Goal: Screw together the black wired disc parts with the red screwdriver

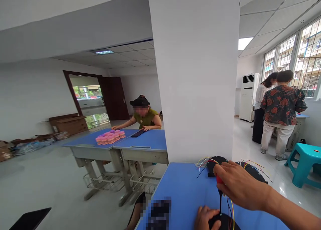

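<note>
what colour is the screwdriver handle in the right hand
Red, seen in the head view: screwdriver, gripped by the right hand.

A red-handled screwdriver [220,189] stands upright, its thin dark shaft tip down on a black round disc [224,222] that lies flat at the near edge of the blue desk [183,189], coloured wires trailing from its right side.

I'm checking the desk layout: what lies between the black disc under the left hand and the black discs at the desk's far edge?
In the head view, only bare blue desk separates the near disc from the far discs.
</note>
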